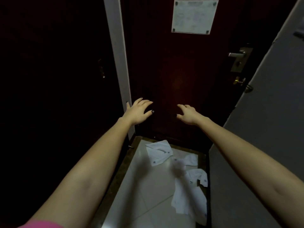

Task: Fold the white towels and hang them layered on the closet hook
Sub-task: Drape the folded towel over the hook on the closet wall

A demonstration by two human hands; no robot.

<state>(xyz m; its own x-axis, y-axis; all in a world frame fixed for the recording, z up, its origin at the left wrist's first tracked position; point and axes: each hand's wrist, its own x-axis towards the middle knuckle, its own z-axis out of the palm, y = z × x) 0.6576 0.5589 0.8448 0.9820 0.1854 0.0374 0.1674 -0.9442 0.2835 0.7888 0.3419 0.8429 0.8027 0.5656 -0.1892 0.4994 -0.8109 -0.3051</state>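
Down on the tiled floor [139, 186], the white towels [158, 153] lie loose and unfolded. One is crumpled at the far edge by the foot of the dark door [172, 71]. The others are strung along the right edge, the nearest a long rumpled piece, partly blurred. Both arms reach forward above them. The left hand [138, 111] is spread wide, fingers straight and apart, holding nothing. The right hand [187, 114] is also empty, its fingers loosely extended and a little bent. Neither touches a towel; both hover in front of the lower door, well above the cloth. No closet hook shows anywhere, and the left side of the view is too dark to read. By my judgement the task is at its very start, with folding not yet begun. The next move calls for stooping and lowering a hand to one towel, pinching a corner, and lifting it clear so it can be shaken flat for folding.
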